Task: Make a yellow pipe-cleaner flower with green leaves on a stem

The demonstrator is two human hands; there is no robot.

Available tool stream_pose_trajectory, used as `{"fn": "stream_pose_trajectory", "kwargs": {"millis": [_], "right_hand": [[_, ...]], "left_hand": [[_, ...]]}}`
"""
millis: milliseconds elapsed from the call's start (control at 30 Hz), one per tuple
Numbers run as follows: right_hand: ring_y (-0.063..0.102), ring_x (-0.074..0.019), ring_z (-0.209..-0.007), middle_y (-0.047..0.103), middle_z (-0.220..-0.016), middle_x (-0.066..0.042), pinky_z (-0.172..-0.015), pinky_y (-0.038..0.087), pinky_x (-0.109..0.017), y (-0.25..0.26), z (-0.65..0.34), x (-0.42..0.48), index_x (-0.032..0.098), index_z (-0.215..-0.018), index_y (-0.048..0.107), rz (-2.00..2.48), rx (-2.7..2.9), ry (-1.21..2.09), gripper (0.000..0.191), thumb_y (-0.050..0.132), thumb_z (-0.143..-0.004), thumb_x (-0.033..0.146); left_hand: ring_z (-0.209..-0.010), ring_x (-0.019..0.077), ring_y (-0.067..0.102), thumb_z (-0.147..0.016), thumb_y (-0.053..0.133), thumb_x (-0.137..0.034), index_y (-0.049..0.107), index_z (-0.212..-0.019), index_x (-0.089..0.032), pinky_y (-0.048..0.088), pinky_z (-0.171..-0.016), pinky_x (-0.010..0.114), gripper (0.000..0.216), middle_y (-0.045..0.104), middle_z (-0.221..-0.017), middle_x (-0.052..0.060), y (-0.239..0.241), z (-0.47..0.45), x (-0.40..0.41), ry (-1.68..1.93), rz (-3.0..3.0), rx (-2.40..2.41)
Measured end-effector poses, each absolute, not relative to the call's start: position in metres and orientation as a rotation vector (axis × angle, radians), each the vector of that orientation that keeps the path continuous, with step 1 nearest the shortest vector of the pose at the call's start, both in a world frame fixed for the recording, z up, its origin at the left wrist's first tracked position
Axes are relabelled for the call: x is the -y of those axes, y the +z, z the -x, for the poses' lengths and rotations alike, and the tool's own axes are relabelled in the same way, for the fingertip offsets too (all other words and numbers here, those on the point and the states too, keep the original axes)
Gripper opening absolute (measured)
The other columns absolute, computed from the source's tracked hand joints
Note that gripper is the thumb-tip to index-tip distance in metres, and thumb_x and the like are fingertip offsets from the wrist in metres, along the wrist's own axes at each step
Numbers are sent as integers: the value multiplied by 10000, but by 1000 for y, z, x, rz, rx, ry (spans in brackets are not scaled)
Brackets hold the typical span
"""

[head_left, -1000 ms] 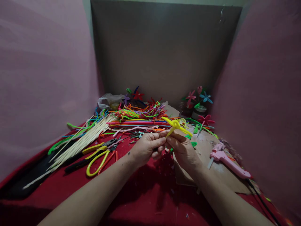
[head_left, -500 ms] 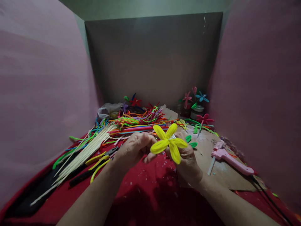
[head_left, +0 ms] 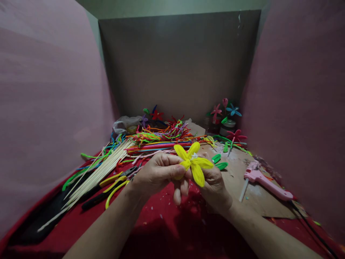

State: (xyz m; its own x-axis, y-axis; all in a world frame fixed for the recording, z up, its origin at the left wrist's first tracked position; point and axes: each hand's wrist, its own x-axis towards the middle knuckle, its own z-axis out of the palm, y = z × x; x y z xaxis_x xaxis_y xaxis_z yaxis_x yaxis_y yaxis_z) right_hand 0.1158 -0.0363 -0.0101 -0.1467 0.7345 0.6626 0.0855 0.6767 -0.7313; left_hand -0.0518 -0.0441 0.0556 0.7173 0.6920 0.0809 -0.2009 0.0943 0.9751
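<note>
Cardboard sheet (head_left: 258,205): brown, its left part hidden by the right arm and hand. Yellow flower (head_left: 198,174): held up over the sheet's left edge, white centre showing. Left hand (head_left: 159,171): pinches one petal between thumb and fingers. Right hand (head_left: 215,185): curls around the flower from behind and holds it, fingertips masked by petals. Lidded jar (head_left: 228,127): behind the sheet, contents unreadable; a blue flower (head_left: 234,110) and pink flowers (head_left: 216,110) rise close by, whether from inside it cannot be told. Plastic bag (head_left: 121,125): far behind and left of the sheet, crumpled, a yellowish round item (head_left: 132,129) in or behind it. Red cloth (head_left: 159,230): extends left and in front of the sheet, scrap-strewn, giving open room between the forearms. Glue gun (head_left: 265,181): pink, on the sheet's right half, cord cut off by the frame. Pliers (head_left: 115,185): left of the sheet, partly covered by the left arm. Wooden sticks (head_left: 99,173): farther left, bundled. Fuzzy stems (head_left: 161,136): heaped behind and left of the sheet, tangled, single pieces hard to separate. Green leaves (head_left: 222,166): over the sheet, beside the right hand, attachment unclear.
</note>
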Motion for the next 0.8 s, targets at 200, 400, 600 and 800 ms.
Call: {"fn": "stream_pose_trajectory", "kwargs": {"millis": [200, 400, 600, 800], "right_hand": [[485, -227, -945, 635, -983, -9, -831, 366, -378, -11, -117, 33, 334, -837, 727, 667, 1560, 649, 145, 623, -780, 250], [477, -212, -911, 606, -914, -24, -820, 368, -354, -9, -118, 31, 313, -827, 721, 637, 1580, 605, 152, 600, -795, 229], [456, -212, -918, 605, -933, -17, -819, 357, -353, -10, -118, 29, 312, -829, 714, 639, 1549, 538, 155, 604, -789, 210], [451, -217, -902, 610, -956, -14, -815, 350, -358, -5, -121, 30, 295, -820, 703, 656, 1542, 395, 142, 624, -755, 196]], "left_hand": [[-501, 208, 662, -695, 703, -275, 663, -896, -110, 503, -424, 244, 264, 713, -698, 110, 57, 57, 45, 613, -1280, -416], [-550, 219, 681, -778, 606, -206, 668, -851, -99, 518, -439, 251, 144, 716, -713, 116, 55, 56, 43, 610, -1262, -408], [-504, 202, 661, -662, 716, -235, 674, -863, -103, 489, -419, 238, 243, 716, -712, 118, 48, 55, 36, 517, -1248, -365], [-359, 75, 493, -673, 692, -299, 643, -763, -118, 363, -336, 166, 207, 612, -552, 26, 41, 30, 55, 686, -1296, -504]]}}
